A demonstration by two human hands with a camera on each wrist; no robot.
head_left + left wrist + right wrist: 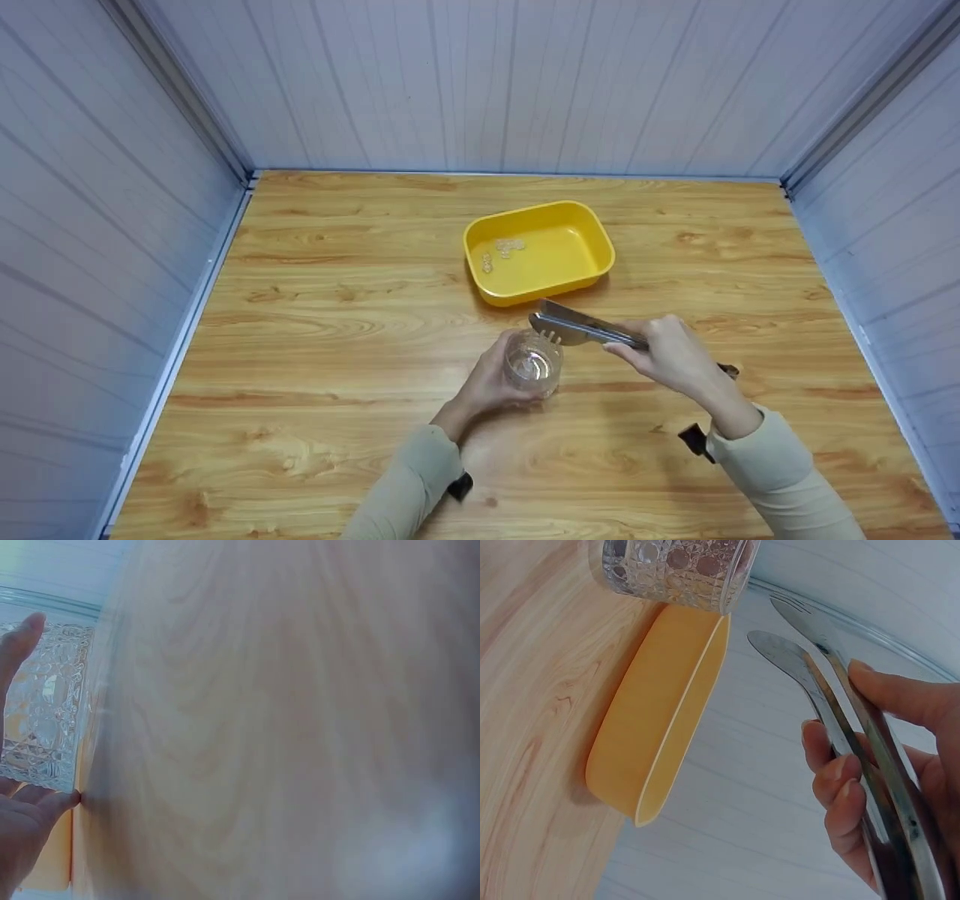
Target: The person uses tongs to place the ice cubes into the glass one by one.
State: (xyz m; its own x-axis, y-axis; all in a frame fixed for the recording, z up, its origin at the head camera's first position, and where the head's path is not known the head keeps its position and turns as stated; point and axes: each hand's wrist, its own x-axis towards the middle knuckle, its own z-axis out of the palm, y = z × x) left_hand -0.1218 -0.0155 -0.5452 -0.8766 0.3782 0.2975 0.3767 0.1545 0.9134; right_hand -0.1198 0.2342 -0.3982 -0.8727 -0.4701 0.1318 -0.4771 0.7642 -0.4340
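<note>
My left hand [486,384] grips a clear patterned glass [534,366] around its side, over the table. In the left wrist view, the thumb lies along the cut-pattern wall of the glass [49,701] and other fingers are at its lower side. Metal serving tongs [592,330], one end forked and one broad and smooth, are held in my right hand [671,360]. Their tips hover by the rim of the glass. The right wrist view shows the tongs' tips [776,645] apart, with nothing visible between them.
Behind the glass stands a yellow rectangular tub [536,294] with several small clear pieces [510,245] at its left end. The wood-grain table [337,300] is bounded by pale panel walls [472,90] at the back and both sides.
</note>
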